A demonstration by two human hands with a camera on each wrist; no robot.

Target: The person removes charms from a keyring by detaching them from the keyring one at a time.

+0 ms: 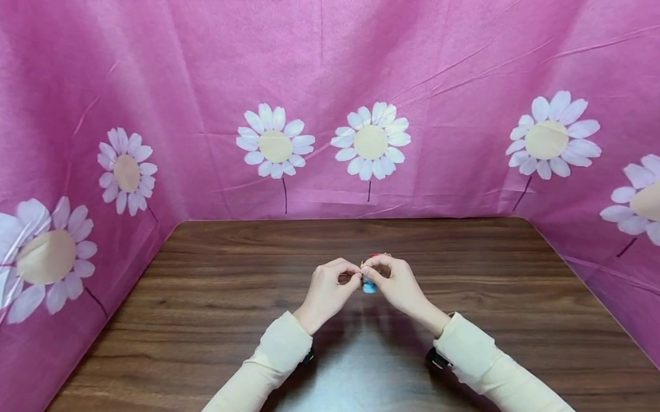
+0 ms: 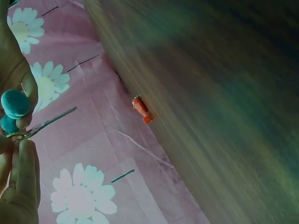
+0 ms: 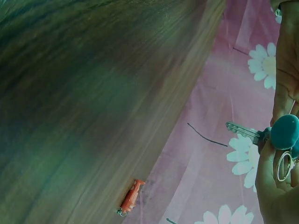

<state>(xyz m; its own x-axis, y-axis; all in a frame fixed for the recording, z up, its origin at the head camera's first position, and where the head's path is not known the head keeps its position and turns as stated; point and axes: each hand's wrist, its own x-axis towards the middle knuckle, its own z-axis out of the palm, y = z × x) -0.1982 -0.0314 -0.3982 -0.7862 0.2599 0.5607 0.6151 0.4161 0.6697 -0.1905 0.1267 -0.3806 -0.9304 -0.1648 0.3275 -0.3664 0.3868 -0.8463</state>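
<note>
Over the brown wood-grain table point(image 1: 203, 334), the left hand point(image 1: 328, 292) and right hand point(image 1: 396, 283) meet, both pinching a small silver key with teal rubber cap point(image 3: 261, 133) on a thin metal ring point(image 3: 283, 166). The assembly appears light, rigid and slippery; grip the cap.

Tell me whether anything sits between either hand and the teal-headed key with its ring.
Nothing visible does. The left hand and right hand both already pinch the key and its ring above the table. The small red piece lies apart, near the table's far edge.
</note>
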